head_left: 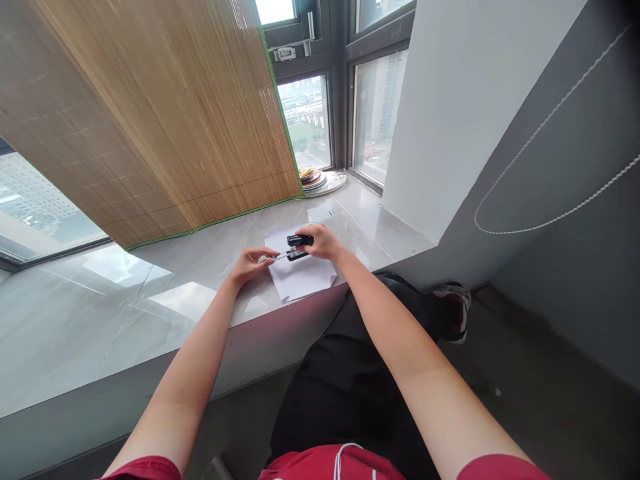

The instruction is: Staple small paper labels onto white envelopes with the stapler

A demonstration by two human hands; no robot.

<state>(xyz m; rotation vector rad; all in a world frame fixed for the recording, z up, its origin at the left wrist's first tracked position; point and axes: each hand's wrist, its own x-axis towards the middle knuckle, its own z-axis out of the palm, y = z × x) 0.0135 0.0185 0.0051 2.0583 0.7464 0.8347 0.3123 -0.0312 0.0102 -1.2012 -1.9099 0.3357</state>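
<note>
A black stapler (300, 241) is gripped in my right hand (324, 241), its jaws spread apart and pointing left. From its left side sticks out a thin metal slide (283, 255). The fingers of my left hand (250, 264) are pinched on the outer end of that slide. Both hands hover over white paper sheets (305, 280) with curled corners, lying at the sill's front edge. Just behind, small thin strips (331, 213), perhaps staples, rest on another pale piece of paper (318, 212).
The tiled window sill (190, 267) runs across the view. A bamboo blind (180, 113) hangs over its left part. Stacked plates (320, 183) stand in the window corner. A white wall (445, 100) and a beaded cord (525, 232) are at the right.
</note>
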